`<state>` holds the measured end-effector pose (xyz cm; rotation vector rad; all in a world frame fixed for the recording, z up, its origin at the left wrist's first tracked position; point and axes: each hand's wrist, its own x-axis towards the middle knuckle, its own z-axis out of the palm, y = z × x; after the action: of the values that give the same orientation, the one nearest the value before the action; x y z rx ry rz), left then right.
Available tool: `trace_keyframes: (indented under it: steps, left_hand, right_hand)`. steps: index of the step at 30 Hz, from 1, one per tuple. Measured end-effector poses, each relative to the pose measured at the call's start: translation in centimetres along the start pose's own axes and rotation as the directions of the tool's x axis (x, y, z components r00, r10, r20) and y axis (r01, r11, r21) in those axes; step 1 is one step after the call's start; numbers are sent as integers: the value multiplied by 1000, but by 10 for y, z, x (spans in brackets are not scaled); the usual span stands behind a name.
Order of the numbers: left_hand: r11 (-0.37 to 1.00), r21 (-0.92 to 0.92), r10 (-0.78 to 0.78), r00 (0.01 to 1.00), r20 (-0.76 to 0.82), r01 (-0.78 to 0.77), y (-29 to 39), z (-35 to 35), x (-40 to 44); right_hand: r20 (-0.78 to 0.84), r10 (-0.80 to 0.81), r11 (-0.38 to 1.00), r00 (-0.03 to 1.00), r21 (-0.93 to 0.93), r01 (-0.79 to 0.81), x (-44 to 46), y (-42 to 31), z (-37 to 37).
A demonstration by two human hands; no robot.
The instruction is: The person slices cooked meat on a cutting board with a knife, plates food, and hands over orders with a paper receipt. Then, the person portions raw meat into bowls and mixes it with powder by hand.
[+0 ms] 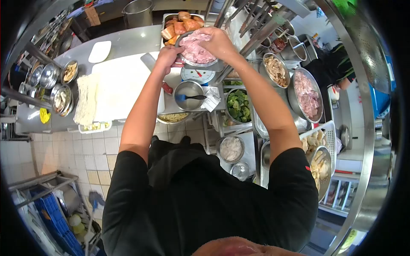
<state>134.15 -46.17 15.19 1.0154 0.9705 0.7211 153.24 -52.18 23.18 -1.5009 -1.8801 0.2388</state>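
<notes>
A metal bowl (208, 65) of raw pale pink meat (194, 49) sits over the dial scale (198, 76). At the bowl's left rim is my left hand (169, 57), its fingers curled at the edge. My right hand (217, 42) reaches over the bowl from the right, fingers bent down onto the meat; whether it grips a piece is hidden. Just behind the bowl lies a tray of browned meat chunks (180, 28). A pot with a blue brush (181, 97) in it stands in front of the scale.
A white cutting board (121, 87) lies to the left, with a knife blade (148, 62) at its corner and a folded cloth (86, 100) beside it. Broccoli (238, 106) and bowls of sliced food (276, 70) and meat (306, 94) stand right. Metal posts rise nearby.
</notes>
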Motion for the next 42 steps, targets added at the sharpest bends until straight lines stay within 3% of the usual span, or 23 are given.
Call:
trace_keyframes:
  steps: [2, 5, 12, 15, 19, 22, 25, 29, 31, 33, 37, 40, 42]
  left_hand:
    - [1000, -25, 18, 1000, -2, -18, -2, -1, -1]
    - [999, -32, 26, 1000, 15, -25, -5, -6, 0]
    - [1000, 5, -2, 993, 115, 2, -11, -12, 11]
    - [1000, 31, -2, 984, 178, -3, -2, -13, -6]
    - [996, 79, -39, 994, 100, 31, -12, -14, 6]
    - [998, 59, -10, 994, 112, 4, -24, -9, 24]
    - [998, 69, -13, 994, 113, 5, -24, -3, 25]
    - [980, 197, -6, 999, 34, -1, -9, 0, -1]
    - [989, 99, 113, 993, -16, -111, -15, 5, 3]
    - [956, 252, 147, 988, 38, -152, -3, 0, -10]
    - [986, 114, 128, 989, -75, -119, 9, -1, -16]
    - [979, 135, 167, 982, -91, -154, 16, -15, -42]
    - [981, -1, 194, 975, -110, -196, 5, -31, -46]
  right_hand:
    - [44, -154, 971, 987, -176, 159, -1, 2, 11]
    - [55, -42, 985, 998, -164, 51, -14, -4, 3]
    - [175, -14, 988, 984, -149, 41, -27, 3, -8]
    - [59, 51, 995, 997, -87, -45, -44, -7, -3]
    - [-113, 77, 986, 991, -138, -93, -69, -2, -5]
    - [-147, 239, 969, 960, -22, -244, -98, -10, -7]
    - [-117, 469, 859, 876, 290, -421, -132, -8, -10]
    - [-152, 577, 795, 803, 331, -508, -180, -23, -9]
    - [-185, 624, 761, 759, 364, -537, -203, -25, -2]
    - [-131, 709, 672, 693, 424, -607, -216, -50, 8]
    - [-29, 722, 591, 691, 544, -595, -233, -44, 30]
    - [26, 730, 516, 682, 633, -577, -229, -49, 50]
    - [74, 722, 474, 688, 671, -570, -227, -61, 73]
